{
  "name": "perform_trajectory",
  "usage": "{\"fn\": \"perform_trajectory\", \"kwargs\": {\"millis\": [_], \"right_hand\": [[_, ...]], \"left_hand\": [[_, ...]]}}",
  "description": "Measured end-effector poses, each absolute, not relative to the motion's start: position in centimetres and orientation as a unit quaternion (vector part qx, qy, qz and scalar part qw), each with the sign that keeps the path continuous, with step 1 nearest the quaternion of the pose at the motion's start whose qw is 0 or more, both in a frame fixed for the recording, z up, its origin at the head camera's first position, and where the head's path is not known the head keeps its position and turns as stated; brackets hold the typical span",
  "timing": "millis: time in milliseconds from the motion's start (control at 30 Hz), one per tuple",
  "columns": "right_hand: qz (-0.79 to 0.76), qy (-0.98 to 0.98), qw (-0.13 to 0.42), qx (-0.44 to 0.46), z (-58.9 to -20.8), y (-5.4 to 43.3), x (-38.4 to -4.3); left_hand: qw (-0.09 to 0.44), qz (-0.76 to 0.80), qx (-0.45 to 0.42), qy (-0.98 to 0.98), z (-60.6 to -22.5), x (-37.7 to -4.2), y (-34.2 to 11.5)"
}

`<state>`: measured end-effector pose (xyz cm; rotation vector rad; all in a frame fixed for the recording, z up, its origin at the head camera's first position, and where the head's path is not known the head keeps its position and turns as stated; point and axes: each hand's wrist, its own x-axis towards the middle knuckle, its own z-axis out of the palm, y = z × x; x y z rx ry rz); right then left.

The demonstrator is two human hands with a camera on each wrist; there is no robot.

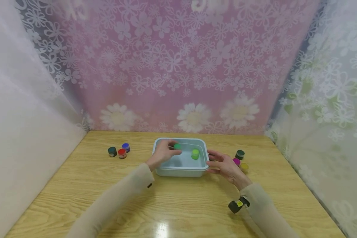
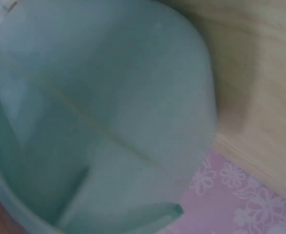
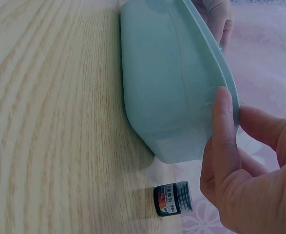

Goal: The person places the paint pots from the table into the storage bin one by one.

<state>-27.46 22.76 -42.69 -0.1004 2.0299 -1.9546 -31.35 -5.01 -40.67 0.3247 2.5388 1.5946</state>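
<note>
A pale blue-green plastic basin [image 1: 178, 172] sits mid-table. Over its left part, my left hand [image 1: 163, 152] pinches a small green paint jar [image 1: 177, 146] between fingers and thumb. Inside the basin, toward its right, stands a light green paint jar [image 1: 195, 154]. My right hand [image 1: 226, 167] holds the basin's right rim; the right wrist view shows its fingers [image 3: 224, 131] against the outer wall and the thumb at the rim. The left wrist view is filled by the basin [image 2: 108, 97], and the held jar is out of sight there.
Left of the basin stand dark [image 1: 112, 151], red [image 1: 122, 153] and blue [image 1: 126, 147] paint jars. Near my right hand are dark [image 1: 239, 154], magenta [image 1: 236, 161] and yellow [image 1: 244, 167] jars. A flowered pink curtain [image 1: 172, 66] hangs behind the wooden table [image 1: 178, 205].
</note>
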Motion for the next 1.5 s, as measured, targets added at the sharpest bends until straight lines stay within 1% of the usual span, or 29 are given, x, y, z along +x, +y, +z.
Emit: {"fn": "perform_trajectory", "kwargs": {"millis": [200,500,633,933,1133,1300,1500], "right_hand": [[-0.685,0.71,0.16,-0.031,-42.8,22.7,-27.5],[-0.692,0.704,0.158,-0.029,-42.9,22.5,-27.5],[-0.691,0.705,0.157,-0.029,-42.9,22.7,-27.4],[-0.69,0.705,0.161,-0.036,-43.0,22.8,-27.6],[-0.69,0.705,0.16,-0.04,-43.0,22.8,-27.6],[-0.69,0.704,0.16,-0.043,-43.0,22.8,-27.5],[-0.694,0.7,0.161,-0.048,-43.0,22.8,-27.5]], "left_hand": [[0.068,0.497,0.138,0.854,-41.0,-30.8,-3.7],[0.09,0.495,0.158,0.85,-42.0,-31.6,-2.0],[0.105,0.503,0.147,0.845,-42.1,-31.8,-1.5],[0.112,0.508,0.118,0.846,-41.9,-32.2,-0.7],[0.105,0.502,0.121,0.85,-41.9,-32.2,0.2],[0.116,0.488,0.12,0.857,-42.2,-32.3,0.7],[0.108,0.443,0.135,0.88,-42.7,-32.8,1.1]]}}
